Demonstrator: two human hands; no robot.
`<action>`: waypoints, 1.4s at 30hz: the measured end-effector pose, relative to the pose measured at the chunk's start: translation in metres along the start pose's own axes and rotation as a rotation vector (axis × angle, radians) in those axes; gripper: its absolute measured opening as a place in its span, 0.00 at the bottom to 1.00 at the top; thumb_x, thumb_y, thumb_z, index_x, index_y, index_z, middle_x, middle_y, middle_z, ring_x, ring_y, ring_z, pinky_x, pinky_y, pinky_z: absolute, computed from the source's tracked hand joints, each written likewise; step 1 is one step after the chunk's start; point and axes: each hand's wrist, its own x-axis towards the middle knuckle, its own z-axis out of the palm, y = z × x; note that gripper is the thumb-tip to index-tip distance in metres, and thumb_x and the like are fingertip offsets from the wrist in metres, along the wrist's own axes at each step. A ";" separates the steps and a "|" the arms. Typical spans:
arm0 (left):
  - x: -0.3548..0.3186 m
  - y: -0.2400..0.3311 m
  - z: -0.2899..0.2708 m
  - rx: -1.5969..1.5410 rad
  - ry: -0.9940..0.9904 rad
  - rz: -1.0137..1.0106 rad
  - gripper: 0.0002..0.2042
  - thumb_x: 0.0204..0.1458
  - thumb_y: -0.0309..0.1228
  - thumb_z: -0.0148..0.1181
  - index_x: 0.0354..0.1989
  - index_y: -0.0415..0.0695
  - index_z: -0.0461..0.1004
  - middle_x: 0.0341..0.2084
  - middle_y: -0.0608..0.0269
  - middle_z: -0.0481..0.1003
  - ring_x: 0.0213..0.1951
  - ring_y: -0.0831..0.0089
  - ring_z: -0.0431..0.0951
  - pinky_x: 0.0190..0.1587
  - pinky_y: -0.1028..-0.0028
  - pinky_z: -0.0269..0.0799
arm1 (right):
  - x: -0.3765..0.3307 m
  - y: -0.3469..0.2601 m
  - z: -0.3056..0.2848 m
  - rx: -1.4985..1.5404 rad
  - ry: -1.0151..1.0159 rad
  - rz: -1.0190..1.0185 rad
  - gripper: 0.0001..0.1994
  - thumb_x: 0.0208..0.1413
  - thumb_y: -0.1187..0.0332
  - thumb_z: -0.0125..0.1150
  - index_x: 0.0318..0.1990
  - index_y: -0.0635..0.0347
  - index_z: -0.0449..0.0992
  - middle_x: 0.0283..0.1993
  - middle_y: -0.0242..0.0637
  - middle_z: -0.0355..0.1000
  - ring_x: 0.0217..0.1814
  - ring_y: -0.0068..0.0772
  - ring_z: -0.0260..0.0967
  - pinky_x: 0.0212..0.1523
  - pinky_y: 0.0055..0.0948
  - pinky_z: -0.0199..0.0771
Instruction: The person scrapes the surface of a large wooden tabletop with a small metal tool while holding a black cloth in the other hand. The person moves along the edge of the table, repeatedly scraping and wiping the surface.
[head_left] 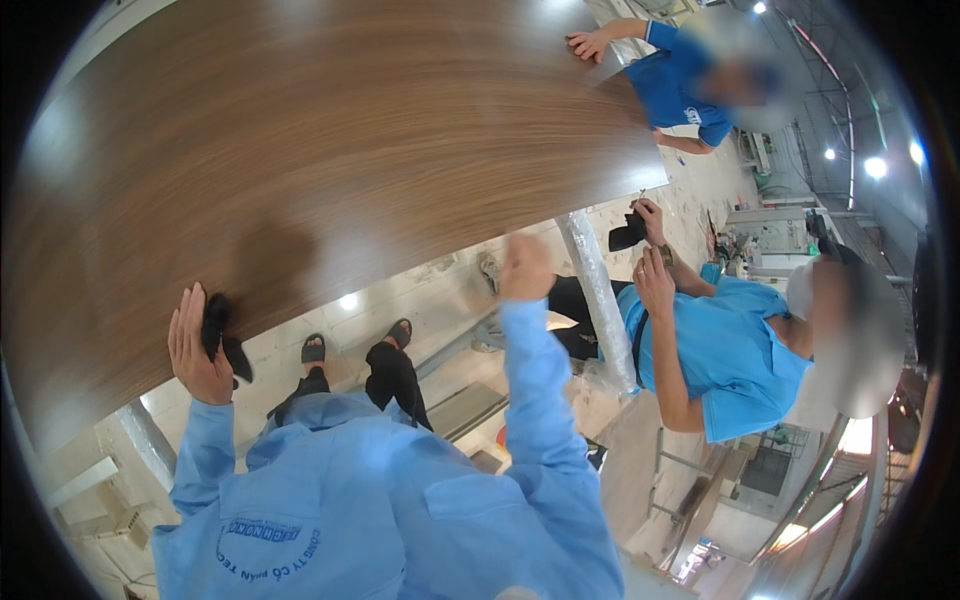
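Note:
A large brown wood-grain board [400, 130] spreads before me. At its near left edge, my left hand [202, 350] lies with its fingers stretched along the surface. A small black piece [214, 322] is held on its thumb side, with part of it hanging past the board's edge. The thumb is mostly hidden, and I cannot make out the piece's kind. My right hand [527, 268] is raised near the front edge, to the right of the middle. Motion blurs it, so its fingers and anything in them do not show clearly.
Plastic-wrapped supports [597, 300] stand beneath the board. At right, a co-worker in light blue [745, 365] holds a similar black piece [627, 233]. Another co-worker in darker blue [668, 85] rests a hand on the board's far right edge. Metal beams [465, 410] lie below.

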 end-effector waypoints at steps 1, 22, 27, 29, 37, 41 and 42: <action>0.000 -0.002 0.003 0.002 0.021 0.006 0.23 0.63 0.30 0.49 0.66 0.42 0.70 0.65 0.56 0.73 0.69 0.55 0.69 0.72 0.56 0.61 | 0.017 0.027 0.000 -0.014 0.131 0.097 0.07 0.55 0.74 0.65 0.41 0.58 0.82 0.36 0.43 0.76 0.39 0.52 0.75 0.42 0.46 0.76; -0.014 -0.004 0.000 0.019 0.023 -0.003 0.21 0.70 0.35 0.43 0.64 0.37 0.72 0.65 0.53 0.73 0.69 0.52 0.70 0.72 0.52 0.59 | 0.045 0.166 0.007 -0.153 0.203 0.261 0.07 0.57 0.74 0.64 0.43 0.59 0.82 0.36 0.43 0.76 0.40 0.52 0.74 0.42 0.45 0.75; -0.023 -0.003 0.002 0.021 0.032 -0.025 0.22 0.68 0.35 0.44 0.63 0.35 0.72 0.63 0.51 0.74 0.67 0.50 0.72 0.71 0.52 0.60 | -0.028 0.029 0.004 0.007 0.086 0.009 0.09 0.51 0.76 0.64 0.40 0.58 0.82 0.40 0.41 0.79 0.39 0.47 0.76 0.39 0.42 0.78; -0.026 -0.003 0.000 0.015 0.047 -0.029 0.22 0.68 0.35 0.44 0.63 0.35 0.72 0.63 0.51 0.74 0.67 0.50 0.72 0.71 0.53 0.61 | -0.050 -0.022 -0.006 0.247 0.041 -0.066 0.08 0.51 0.76 0.65 0.39 0.58 0.83 0.40 0.40 0.80 0.39 0.46 0.77 0.39 0.41 0.78; -0.031 -0.001 -0.002 0.008 0.080 -0.029 0.21 0.68 0.34 0.45 0.63 0.36 0.73 0.62 0.52 0.76 0.66 0.51 0.73 0.69 0.52 0.63 | 0.021 0.067 -0.021 -0.092 0.158 0.357 0.05 0.57 0.76 0.63 0.40 0.61 0.82 0.37 0.43 0.77 0.41 0.51 0.75 0.43 0.44 0.76; -0.034 -0.005 -0.004 0.036 0.089 -0.025 0.20 0.67 0.33 0.47 0.63 0.37 0.73 0.62 0.52 0.76 0.66 0.51 0.73 0.69 0.52 0.64 | -0.019 0.020 -0.002 0.039 0.089 0.091 0.09 0.53 0.78 0.63 0.42 0.61 0.82 0.37 0.44 0.77 0.40 0.52 0.74 0.43 0.44 0.76; -0.035 -0.005 -0.004 0.043 0.093 -0.023 0.20 0.67 0.33 0.47 0.63 0.37 0.73 0.62 0.52 0.76 0.66 0.51 0.73 0.69 0.52 0.64 | -0.036 -0.010 0.002 0.078 0.072 0.018 0.11 0.51 0.78 0.63 0.42 0.62 0.82 0.37 0.44 0.77 0.41 0.52 0.74 0.43 0.44 0.76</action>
